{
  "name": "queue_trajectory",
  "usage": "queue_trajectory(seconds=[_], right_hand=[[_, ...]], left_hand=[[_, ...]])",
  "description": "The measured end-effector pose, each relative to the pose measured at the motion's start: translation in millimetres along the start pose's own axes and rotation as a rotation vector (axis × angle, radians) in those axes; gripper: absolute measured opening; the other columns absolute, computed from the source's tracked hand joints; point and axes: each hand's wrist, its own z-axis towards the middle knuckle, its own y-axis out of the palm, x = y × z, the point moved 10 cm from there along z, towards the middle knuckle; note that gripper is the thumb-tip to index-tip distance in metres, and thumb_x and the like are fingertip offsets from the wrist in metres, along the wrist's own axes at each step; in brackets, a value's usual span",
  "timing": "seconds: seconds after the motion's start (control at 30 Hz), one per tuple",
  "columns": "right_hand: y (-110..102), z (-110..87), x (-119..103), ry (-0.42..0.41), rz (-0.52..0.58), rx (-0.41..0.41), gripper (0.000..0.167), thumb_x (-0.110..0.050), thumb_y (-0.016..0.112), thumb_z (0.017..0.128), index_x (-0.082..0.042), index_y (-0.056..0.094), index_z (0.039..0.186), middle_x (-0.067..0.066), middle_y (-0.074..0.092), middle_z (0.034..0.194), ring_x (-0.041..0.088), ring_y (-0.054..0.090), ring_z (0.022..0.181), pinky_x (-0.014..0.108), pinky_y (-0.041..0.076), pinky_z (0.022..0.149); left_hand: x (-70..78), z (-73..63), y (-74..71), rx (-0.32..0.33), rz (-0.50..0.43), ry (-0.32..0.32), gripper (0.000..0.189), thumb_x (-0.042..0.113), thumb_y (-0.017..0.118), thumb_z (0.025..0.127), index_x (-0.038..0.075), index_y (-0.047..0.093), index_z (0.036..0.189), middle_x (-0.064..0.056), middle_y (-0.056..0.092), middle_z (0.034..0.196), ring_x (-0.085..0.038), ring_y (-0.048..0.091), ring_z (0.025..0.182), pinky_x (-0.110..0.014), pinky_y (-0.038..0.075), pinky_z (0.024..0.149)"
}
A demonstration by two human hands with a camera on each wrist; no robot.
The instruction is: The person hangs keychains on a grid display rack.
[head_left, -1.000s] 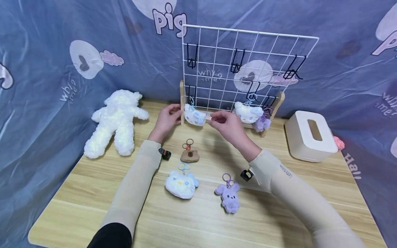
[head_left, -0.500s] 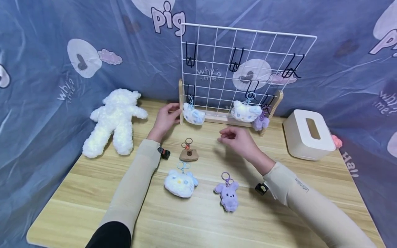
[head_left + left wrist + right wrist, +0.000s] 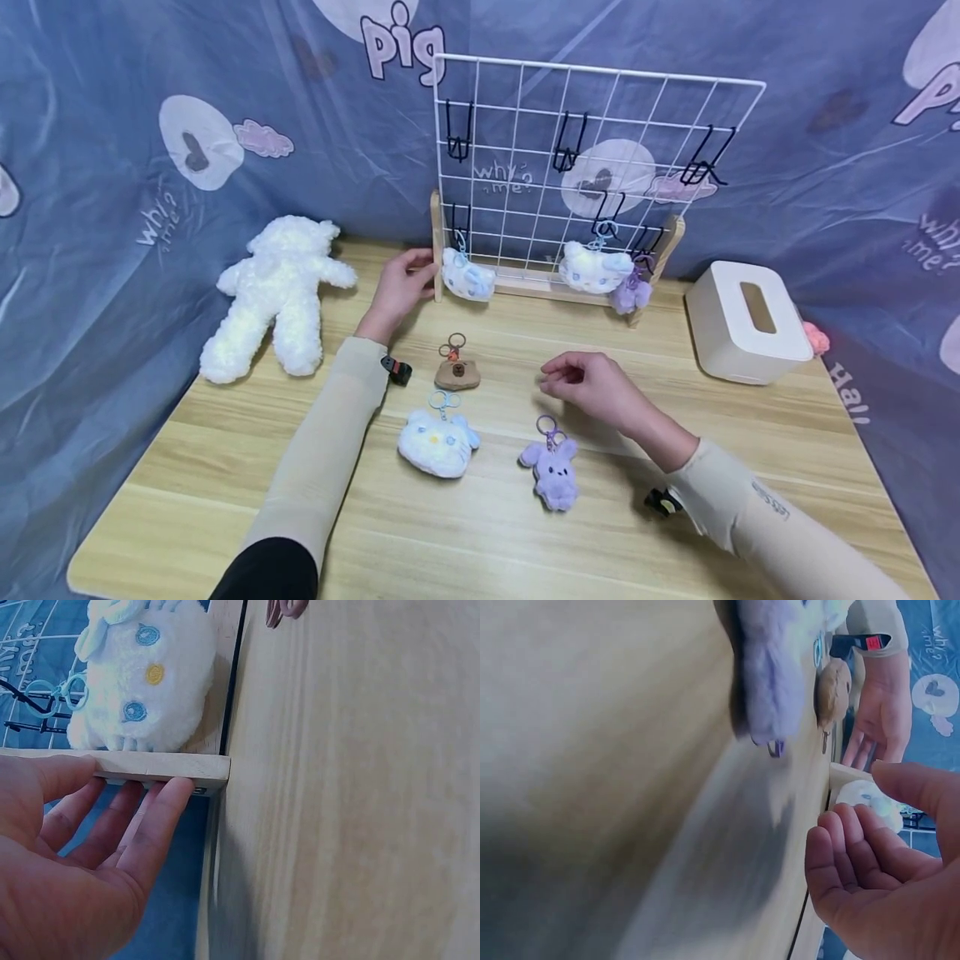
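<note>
One white wire rack (image 3: 528, 289) stands on the table (image 3: 480, 542), and the left hand (image 3: 401, 287) is at the outer side of its wooden left upright (image 3: 161, 763). The fingers of that hand are nearly straight and a little spread, resting against the wood, with the thumb touching it too. The right hand (image 3: 600, 385) is in front of the rack's right half, above the table and holding nothing; its fingers curve loosely and its thumb stands apart from them.

Three plush pieces hang at the rack's lower part: a white cat plush (image 3: 468, 276) just inside the left upright, a second white plush (image 3: 592, 270) right of the rack's middle, each with a pale blue ring, and a purple plush (image 3: 632, 294) near the rack's right end, its shape hard to make out. Three black hooks (image 3: 566, 158) sit in a row on the rack's upper grid.

Before the rack's left end lie a brown keychain (image 3: 457, 375) and, farther out, a white cat keychain (image 3: 435, 444); a lilac bunny keychain (image 3: 555, 479) lies farthest out, before the rack's middle. Left of the rack is a fluffy white bear (image 3: 277, 292); right of it stands a cream tissue box (image 3: 723, 333). Blue printed cloth (image 3: 360, 167) hangs behind the rack.
</note>
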Motion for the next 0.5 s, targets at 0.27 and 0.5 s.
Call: queue_trajectory(seconds=[0.27, 0.5], right_hand=[[10.6, -17.3, 4.5, 0.0, 0.007, -0.009, 0.024, -0.015, 0.081, 0.101, -0.002, 0.08, 0.121, 0.007, 0.084, 0.105, 0.013, 0.075, 0.096, 0.017, 0.064, 0.083], [18.4, -27.6, 4.5, -0.005, -0.015, -0.018, 0.022, -0.015, 0.087, 0.097, -0.004, 0.081, 0.116, 0.002, 0.081, 0.099, 0.011, 0.072, 0.091, 0.018, 0.064, 0.079]], left_hand=[[-0.5, -0.2, 1.7, -0.008, 0.005, 0.001, 0.042, 0.014, 0.067, 0.114, 0.003, 0.063, 0.154, -0.024, 0.065, 0.147, -0.038, 0.071, 0.125, -0.04, 0.074, 0.099], [-2.8, 0.9, 1.3, -0.011, -0.002, -0.008, 0.042, 0.012, 0.065, 0.114, 0.002, 0.062, 0.155, -0.024, 0.064, 0.147, -0.032, 0.071, 0.119, -0.041, 0.073, 0.1]])
